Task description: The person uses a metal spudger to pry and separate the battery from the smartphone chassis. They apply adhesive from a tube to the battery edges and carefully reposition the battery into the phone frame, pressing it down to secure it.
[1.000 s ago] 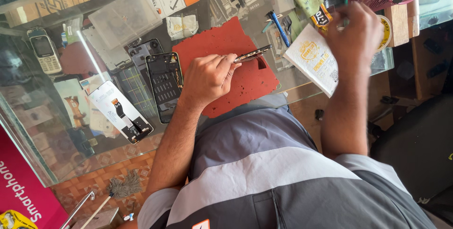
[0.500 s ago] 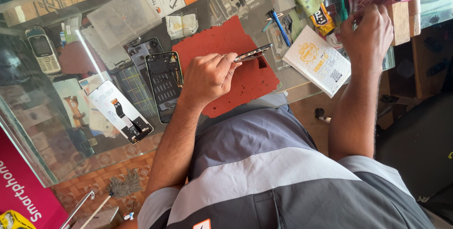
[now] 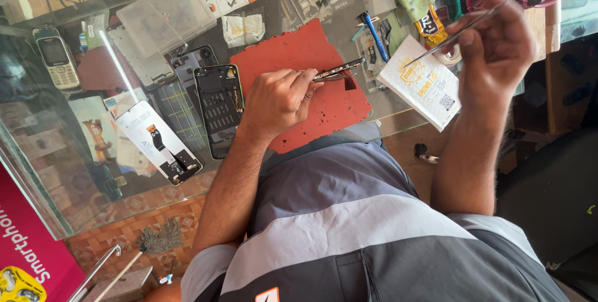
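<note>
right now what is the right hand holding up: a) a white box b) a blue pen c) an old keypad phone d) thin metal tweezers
d, the right hand grips thin metal tweezers raised above the white box; the blue pen lies on the glass.

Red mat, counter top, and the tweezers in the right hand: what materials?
Red mat: looks like soft rubber or silicone, matte, pitted with dark marks. Counter top: clear glass, glossy, items visible beneath. Tweezers in right hand: thin bright metal, probably steel.
</note>
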